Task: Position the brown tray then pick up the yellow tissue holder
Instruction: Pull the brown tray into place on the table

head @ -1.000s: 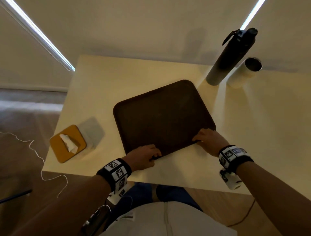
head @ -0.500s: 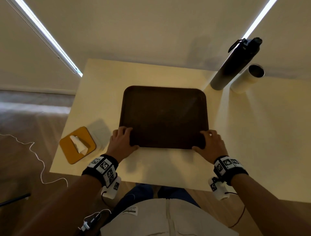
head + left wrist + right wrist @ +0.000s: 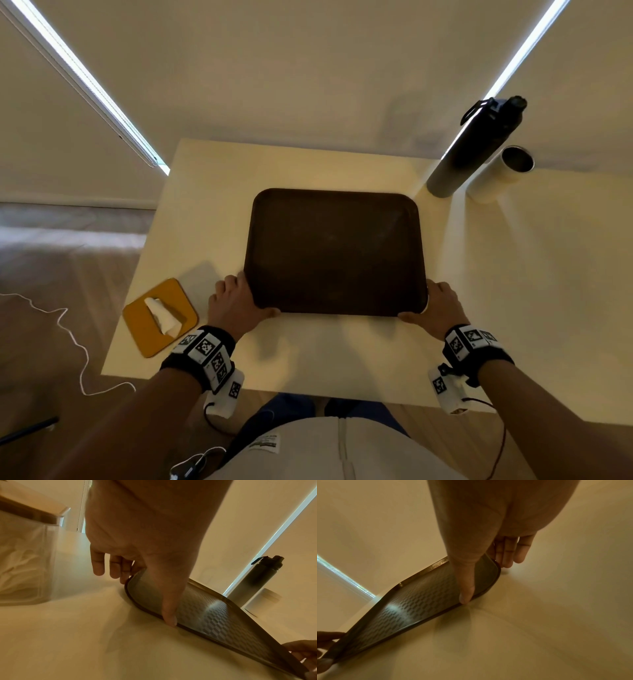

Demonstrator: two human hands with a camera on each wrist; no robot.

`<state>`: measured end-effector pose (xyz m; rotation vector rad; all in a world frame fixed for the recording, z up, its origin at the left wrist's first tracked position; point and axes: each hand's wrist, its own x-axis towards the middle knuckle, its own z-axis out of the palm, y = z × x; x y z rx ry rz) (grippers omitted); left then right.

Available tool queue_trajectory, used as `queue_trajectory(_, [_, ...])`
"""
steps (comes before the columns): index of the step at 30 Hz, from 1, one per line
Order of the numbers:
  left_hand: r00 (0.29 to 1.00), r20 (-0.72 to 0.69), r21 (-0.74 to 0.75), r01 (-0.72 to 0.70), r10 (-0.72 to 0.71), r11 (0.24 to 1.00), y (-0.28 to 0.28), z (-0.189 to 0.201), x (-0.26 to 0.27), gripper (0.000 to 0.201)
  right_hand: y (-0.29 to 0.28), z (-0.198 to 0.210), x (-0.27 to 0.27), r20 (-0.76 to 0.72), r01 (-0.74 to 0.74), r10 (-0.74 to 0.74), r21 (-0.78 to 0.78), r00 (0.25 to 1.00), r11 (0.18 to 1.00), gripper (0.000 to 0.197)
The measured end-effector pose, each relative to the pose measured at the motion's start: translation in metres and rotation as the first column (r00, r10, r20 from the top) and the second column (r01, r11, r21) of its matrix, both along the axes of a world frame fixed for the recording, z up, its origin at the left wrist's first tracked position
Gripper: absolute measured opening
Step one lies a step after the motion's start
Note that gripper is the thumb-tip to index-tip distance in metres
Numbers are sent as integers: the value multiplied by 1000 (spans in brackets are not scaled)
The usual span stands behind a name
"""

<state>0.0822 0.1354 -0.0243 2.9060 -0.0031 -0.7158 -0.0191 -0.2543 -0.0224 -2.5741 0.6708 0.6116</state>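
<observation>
The brown tray [image 3: 335,250] lies flat and square on the table, in its middle. My left hand [image 3: 239,301] holds the tray's near-left corner, thumb on the near rim and fingers down the left edge; the left wrist view shows that hand [image 3: 139,598] on the tray [image 3: 214,615]. My right hand [image 3: 435,305] holds the near-right corner the same way, as the right wrist view shows for this hand [image 3: 488,581] and the tray [image 3: 412,605]. The yellow tissue holder [image 3: 140,329], with a white tissue [image 3: 162,315] sticking out, sits at the table's near-left corner, just left of my left hand.
A tall black bottle [image 3: 476,147] and a white tumbler [image 3: 503,174] stand at the back right, close to the tray's far-right corner. The cream table [image 3: 342,349] ends just left of the holder. A white cable [image 3: 68,329] trails on the floor.
The tray has turned from askew to square with the table. My hands have slid from its near edge outward to the two near corners.
</observation>
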Motion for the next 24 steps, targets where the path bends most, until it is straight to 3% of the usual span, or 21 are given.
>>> queue_trajectory(15, [1000,-29,-44,7,-8,999,-11,6,117,115,-2,-1,91,15,75,-76,11,997,997,94])
queue_trajectory(24, [999,-5,-59,31,-32,998,-7,1,115,118,-4,-2,88,17,106,-107,47,994,993,95])
